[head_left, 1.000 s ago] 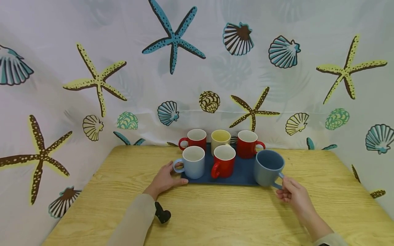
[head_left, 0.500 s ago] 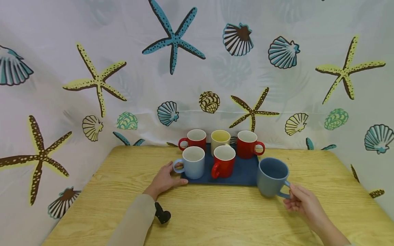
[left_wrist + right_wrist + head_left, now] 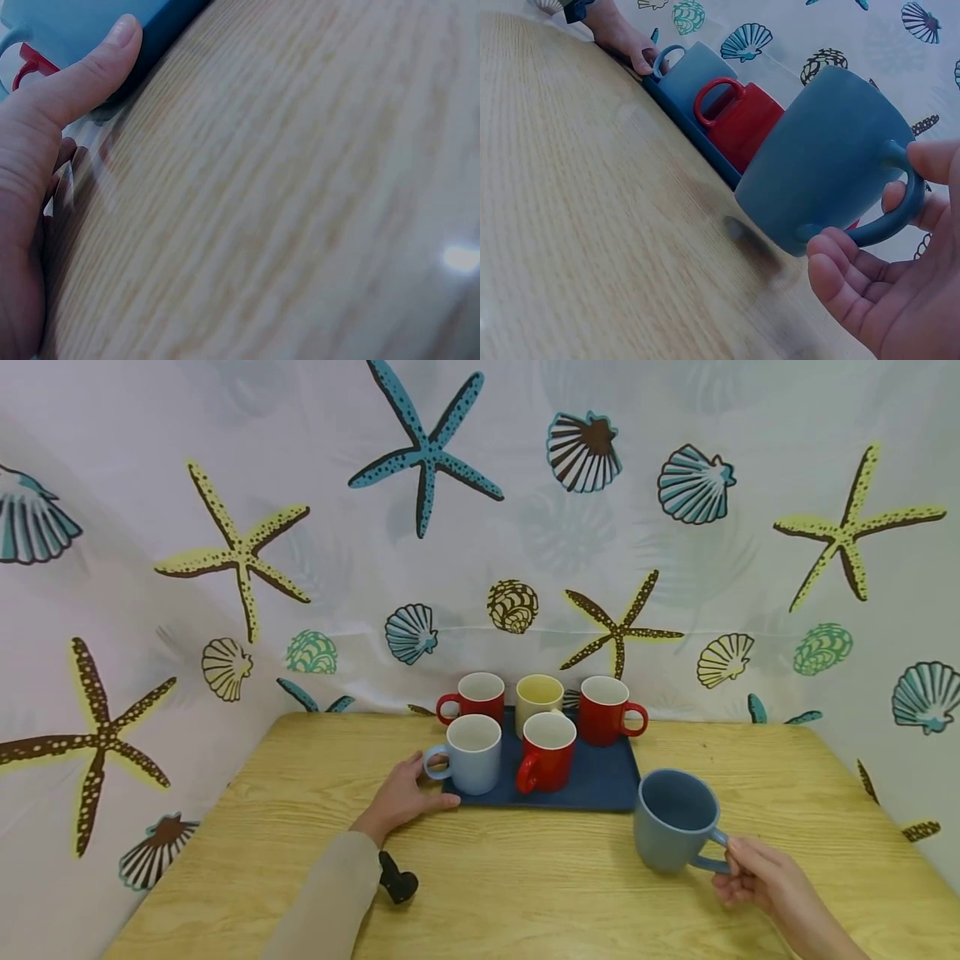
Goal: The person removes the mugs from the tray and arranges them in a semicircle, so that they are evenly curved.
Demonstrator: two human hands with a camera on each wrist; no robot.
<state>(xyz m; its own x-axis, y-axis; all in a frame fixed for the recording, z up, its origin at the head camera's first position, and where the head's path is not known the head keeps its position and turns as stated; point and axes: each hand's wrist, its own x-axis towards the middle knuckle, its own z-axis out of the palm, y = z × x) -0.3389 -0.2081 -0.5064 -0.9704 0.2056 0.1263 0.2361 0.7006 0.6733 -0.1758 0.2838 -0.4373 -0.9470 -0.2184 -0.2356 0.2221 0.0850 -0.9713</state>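
By its handle, my right hand [image 3: 757, 872] holds a blue-grey mug [image 3: 675, 827] off the table, to the right of the tray's front corner. In the right wrist view its thumb and fingers pinch the handle, and the mug's shadow lies apart beneath it. My left hand [image 3: 401, 793] grips the left end of the dark blue tray [image 3: 600, 785], thumb along the front edge. Next to that hand stands a light blue mug [image 3: 476, 760] on the tray, with a red mug [image 3: 551, 756] beside it. The left fingertips are partly hidden behind the light blue mug's handle.
Along the tray's back stand a red mug [image 3: 483, 693] on the left, a cream mug [image 3: 538, 697] and another red mug [image 3: 602, 718]. A cloth backdrop [image 3: 450, 560] with starfish and shells hangs behind the wooden table [image 3: 525, 877]. A black wrist device [image 3: 397, 881] sits near the left cuff.
My right hand has drawn the blue-grey mug away from the tray's right end, towards me and to the right. The left hand and the other mugs have stayed put.
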